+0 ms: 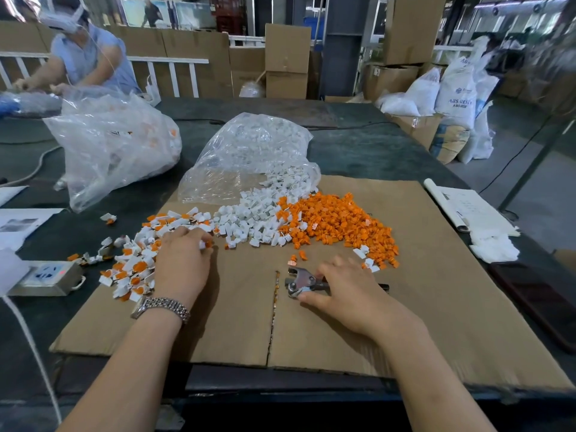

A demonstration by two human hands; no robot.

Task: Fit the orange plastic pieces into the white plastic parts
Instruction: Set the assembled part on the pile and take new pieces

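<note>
The left hand [182, 263] pinches a small white part with an orange piece [205, 244] at its fingertips, at the edge of the heap of fitted white-and-orange pieces [137, 260] lying over the left edge of the cardboard sheet [420, 307]. The right hand [346, 288] rests palm down on the metal pliers [304, 282] near the middle of the sheet, its fingers curled over the handles, thumb beside the head. Behind the hands, loose white plastic parts [249, 219] spill from a clear bag [249, 157] at the sheet's far edge, touching the heap of orange plastic pieces [339, 219] to their right. The cardboard lies on the dark worktop [358, 151], with a socket box [46, 275] at its left edge and papers [467, 210] at its right.
</note>
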